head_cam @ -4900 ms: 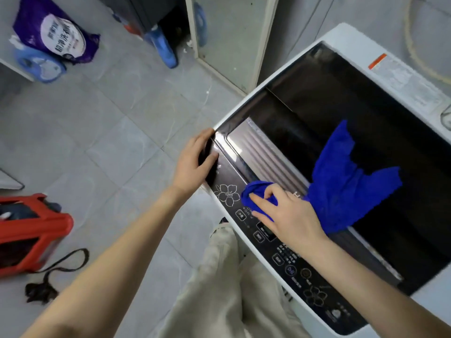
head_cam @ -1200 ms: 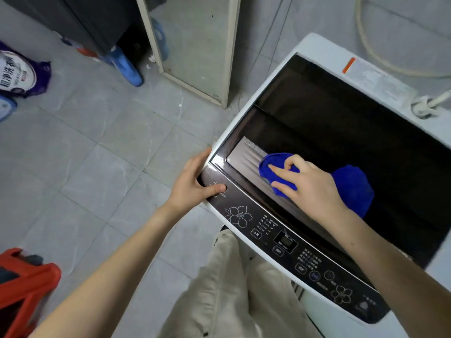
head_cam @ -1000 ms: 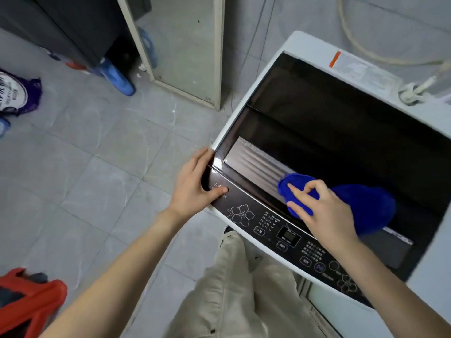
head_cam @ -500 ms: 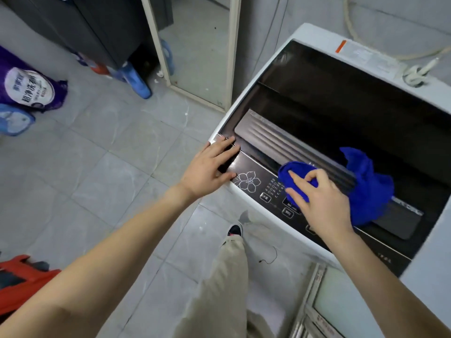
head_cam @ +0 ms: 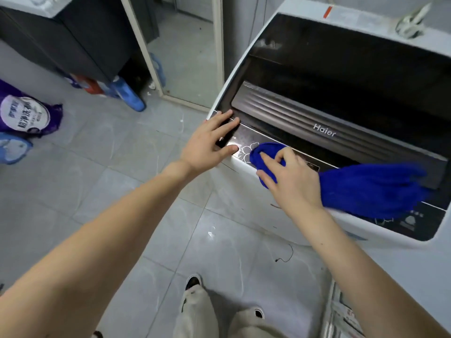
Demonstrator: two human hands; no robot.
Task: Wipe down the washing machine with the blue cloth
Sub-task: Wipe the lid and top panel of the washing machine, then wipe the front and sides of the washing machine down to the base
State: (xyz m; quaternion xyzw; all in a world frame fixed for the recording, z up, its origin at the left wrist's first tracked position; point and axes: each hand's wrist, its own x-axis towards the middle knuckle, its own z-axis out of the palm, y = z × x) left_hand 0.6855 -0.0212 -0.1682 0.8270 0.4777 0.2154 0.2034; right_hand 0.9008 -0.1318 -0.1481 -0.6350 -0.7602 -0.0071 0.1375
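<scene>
The washing machine is filling the right half of the frame, its dark lid lying closed and a ribbed grey strip with the Haier name running across the lid's near edge. The blue cloth is lying on the glossy control panel along the machine's front, right of centre in the frame. One end is bunched under the right hand and the rest is trailing toward the right edge of the frame over the panel and the lower edge of the ribbed strip.

The right hand is clamping the bunched end, thumb and fingers curling round the fabric and pressing it down on the panel just beside a flower print. The left hand, at the middle of the frame, is lying flat with its fingers straight and apart. It is resting on the near left corner of the machine and holding nothing, just beside the cloth's bunched end but not touching it.

A purple detergent bag is sitting on the grey tiled floor at the left edge, and a blue bottle is lying in the upper left, beside a pale door frame. At the bottom centre, light trousers and dark shoes are showing.
</scene>
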